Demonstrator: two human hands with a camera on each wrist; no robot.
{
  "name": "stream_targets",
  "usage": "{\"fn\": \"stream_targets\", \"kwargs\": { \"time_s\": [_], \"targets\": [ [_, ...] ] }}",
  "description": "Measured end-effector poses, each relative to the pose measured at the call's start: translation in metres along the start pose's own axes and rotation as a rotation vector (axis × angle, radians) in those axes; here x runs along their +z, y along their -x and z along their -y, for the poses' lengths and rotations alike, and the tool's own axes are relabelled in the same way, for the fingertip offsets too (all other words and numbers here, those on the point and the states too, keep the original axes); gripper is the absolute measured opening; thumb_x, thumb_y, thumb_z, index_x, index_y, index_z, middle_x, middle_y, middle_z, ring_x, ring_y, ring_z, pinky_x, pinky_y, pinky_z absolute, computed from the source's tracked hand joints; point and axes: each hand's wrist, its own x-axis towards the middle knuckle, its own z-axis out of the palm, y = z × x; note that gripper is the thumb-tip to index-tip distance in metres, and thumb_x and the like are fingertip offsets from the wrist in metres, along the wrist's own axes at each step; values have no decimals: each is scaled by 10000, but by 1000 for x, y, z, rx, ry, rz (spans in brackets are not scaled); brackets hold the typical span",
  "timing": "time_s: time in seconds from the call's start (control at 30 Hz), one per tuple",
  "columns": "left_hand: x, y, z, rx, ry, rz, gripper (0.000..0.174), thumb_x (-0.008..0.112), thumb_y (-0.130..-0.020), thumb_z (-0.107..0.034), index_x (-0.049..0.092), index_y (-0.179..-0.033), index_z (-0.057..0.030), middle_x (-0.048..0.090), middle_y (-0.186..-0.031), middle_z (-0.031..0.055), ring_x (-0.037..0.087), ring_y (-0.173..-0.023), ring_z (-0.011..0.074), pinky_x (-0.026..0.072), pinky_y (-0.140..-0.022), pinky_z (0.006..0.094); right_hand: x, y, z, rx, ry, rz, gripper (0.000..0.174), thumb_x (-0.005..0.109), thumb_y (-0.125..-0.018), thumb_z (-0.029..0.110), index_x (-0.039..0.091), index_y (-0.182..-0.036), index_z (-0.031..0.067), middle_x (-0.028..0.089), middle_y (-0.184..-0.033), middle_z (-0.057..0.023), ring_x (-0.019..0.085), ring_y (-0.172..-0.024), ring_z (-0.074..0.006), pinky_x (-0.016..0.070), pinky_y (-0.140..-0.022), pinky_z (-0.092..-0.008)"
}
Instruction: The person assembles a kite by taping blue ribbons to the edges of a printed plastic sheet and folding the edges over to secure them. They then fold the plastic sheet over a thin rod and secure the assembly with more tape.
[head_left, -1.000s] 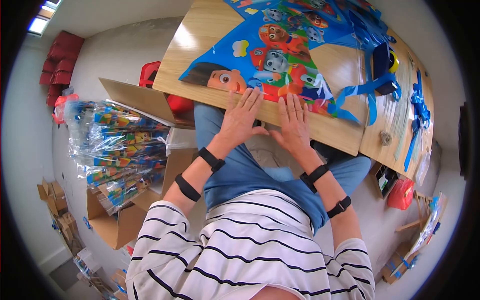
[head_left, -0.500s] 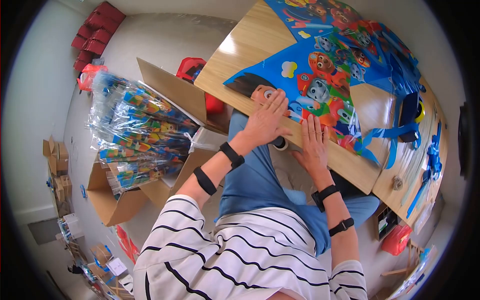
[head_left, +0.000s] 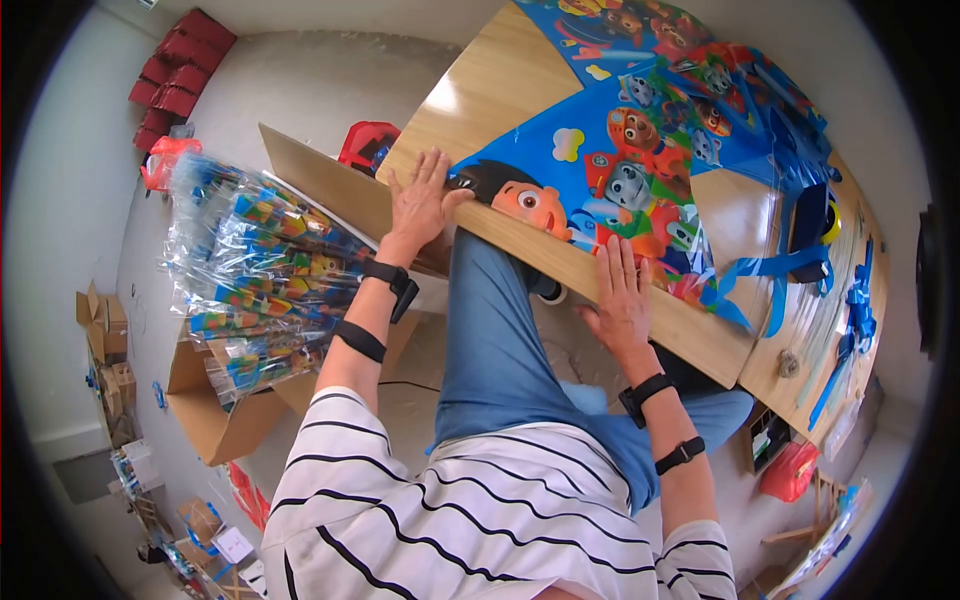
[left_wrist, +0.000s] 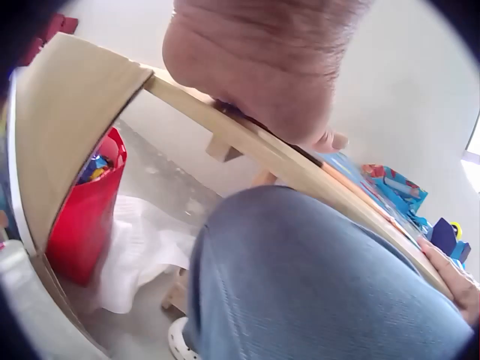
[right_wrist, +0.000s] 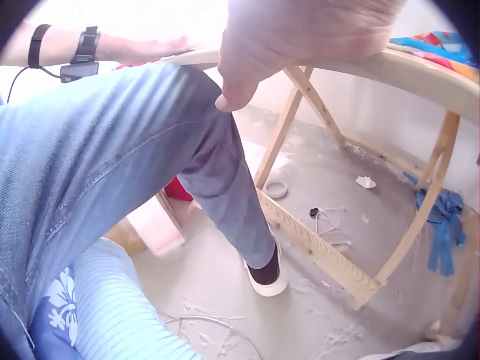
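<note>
A blue printed plastic sheet with cartoon figures point(head_left: 640, 150) lies on the wooden table point(head_left: 480, 85), one edge along the table's near side. My left hand point(head_left: 420, 203) rests at the table's left corner with fingers straight, its thumb by the dark-haired figure at the sheet's tip. My right hand point(head_left: 624, 303) lies on the near edge, straight fingertips touching the sheet's lower part. In the left wrist view the left hand point(left_wrist: 262, 67) is over the table edge; in the right wrist view the right hand point(right_wrist: 300, 41) is on the edge, thumb hanging below it.
Left of the table stands a cardboard box point(head_left: 225, 420) with plastic-wrapped printed bundles point(head_left: 270, 280) over it. A red bag point(left_wrist: 94, 217) is beside the box flap. Blue ribbon point(head_left: 765, 268), a tape dispenser point(head_left: 812, 225) and string point(head_left: 789, 363) lie at the table's right.
My left hand has moved left along the near edge, from the boy's face to the sheet's tip at the corner. My right hand stays by the edge. The head view has shifted.
</note>
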Motion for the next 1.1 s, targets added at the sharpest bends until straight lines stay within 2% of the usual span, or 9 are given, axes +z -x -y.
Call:
{"fn": "stream_targets", "kwargs": {
  "time_s": [0.03,0.13,0.17,0.27,0.37,0.47,0.7,0.9,1.1],
  "targets": [
    [0,-4,-3,3,1,-195,716,595,-960,-591,546,-1466,-87,497,-1548,157,408,-1480,293,186,-1188,663,0,-1,-1,-2,8,-11,1176,900,-665,341,273,-1600,3,251,-1683,-186,206,-1575,-340,171,-1264,-550],
    [-20,-23,-17,-59,187,-133,559,705,-924,-476,672,-1297,-62,652,-1331,153,605,-1246,304,377,-1069,547,1,-1,-1,-4,1,-13,1176,899,-665,333,269,-1604,11,252,-1682,-186,201,-1578,-335,163,-1266,-554],
    [-3,-35,-12,-5,177,-309,442,776,-872,-420,721,-1105,-49,724,-1060,117,683,-981,302,464,-882,466,1,-3,-1,-3,3,-17,1172,900,-660,333,278,-1604,22,254,-1684,-172,203,-1579,-326,171,-1266,-552],
    [-14,-62,-22,-252,331,37,427,797,-841,-440,716,-1031,-66,736,-1053,157,677,-1039,350,430,-921,531,-1,-1,-1,7,4,-27,1155,898,-654,334,303,-1600,44,263,-1687,-141,209,-1580,-306,186,-1265,-548],
    [-16,-81,-17,-246,298,167,418,810,-819,-463,712,-945,-76,738,-912,130,694,-918,350,437,-883,521,6,0,-4,0,4,-29,1171,900,-663,345,278,-1604,30,247,-1689,-158,186,-1585,-322,160,-1267,-551],
    [-25,-89,-16,-259,272,323,409,814,-808,-469,706,-875,-80,729,-896,108,685,-927,342,430,-871,536,4,0,-3,12,-20,-17,1165,900,-664,349,286,-1601,28,246,-1690,-155,186,-1585,-321,163,-1266,-551],
    [-19,-94,8,-106,684,321,251,797,-833,-261,723,-825,-22,668,-733,86,617,-705,172,450,-626,365,5,0,-4,7,-18,-29,1156,900,-661,347,300,-1593,19,252,-1688,-159,198,-1582,-326,172,-1262,-553],
    [-10,-91,12,-116,719,275,165,811,-745,-75,731,-861,12,678,-750,84,617,-726,174,473,-661,356,7,1,-5,1,-11,-34,1166,897,-654,338,290,-1595,12,256,-1684,-170,209,-1577,-331,164,-1264,-553],
    [1,-93,14,-140,637,237,188,822,-717,-104,746,-873,-33,716,-812,109,679,-792,222,512,-705,372,2,1,-5,-11,-63,-40,1186,895,-652,361,276,-1607,27,260,-1679,-183,217,-1572,-337,163,-1262,-559]
  ]
}}
